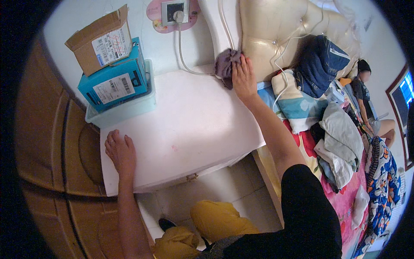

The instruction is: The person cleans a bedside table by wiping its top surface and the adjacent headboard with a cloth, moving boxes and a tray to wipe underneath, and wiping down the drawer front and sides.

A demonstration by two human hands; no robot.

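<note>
A small white table [190, 113] with a drawer stands before me. My right hand [245, 79] is stretched to its far right corner, fingers laid over a bunched grey-purple cloth [224, 66]. That cloth touches the white side frame of a padded headboard [268, 42]; its underside and my thumb are hidden. On the near left of the tabletop rests my left hand [121, 150], palm down with the thumb apart and nothing in it. Just beyond it sits a pale green plastic bin [123, 115].
In the bin stands a blue box [113, 87] under an opened cardboard box [100, 45], both bearing labels. A plug [178, 16] with a cord fills a wall socket. Right, folded blankets and clothes [343, 136] cover a bed where a person [364, 94] sits. Wooden doors [42, 129] stand left.
</note>
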